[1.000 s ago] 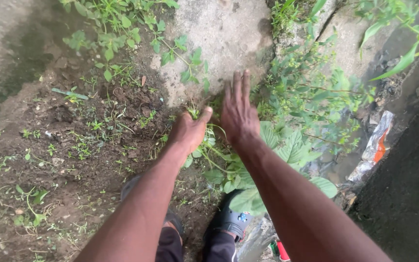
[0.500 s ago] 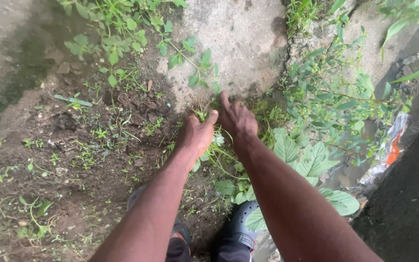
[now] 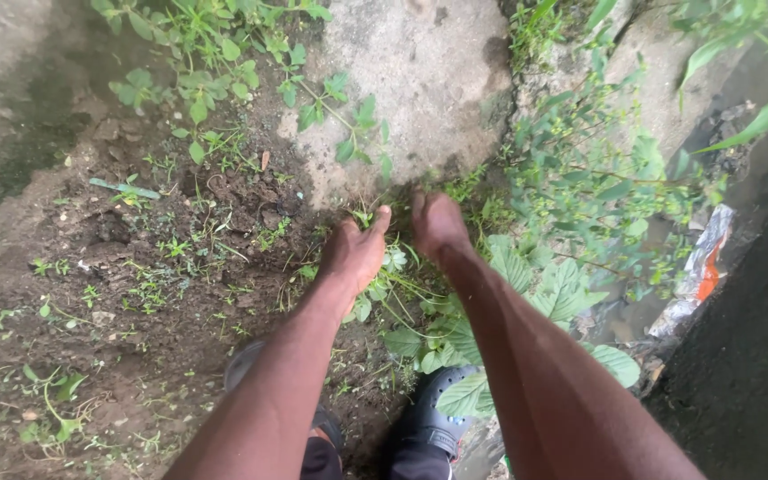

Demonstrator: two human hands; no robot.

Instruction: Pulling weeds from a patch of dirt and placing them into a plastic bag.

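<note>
- Outdoors: bare damp soil (image 3: 135,293) w/ small weeds; concrete slab (image 3: 420,80) at 12 o'clock, leafy plants (image 3: 562,284) at 3.
- Vs a sec ago: both hands sit lower, down in the weed clump (image 3: 397,267) at the slab's edge; right fingers, spread flat before, are now curled under.
- Left hand (image 3: 353,253): fingers closed round stems, thumb up.
- Right hand (image 3: 437,227): fingertips buried in leaves, grip can't be told.
- Hidden: clump roots; dark clogs (image 3: 428,427) partly behind arms; crumpled wrapper (image 3: 700,267) at 3, unclear.
</note>
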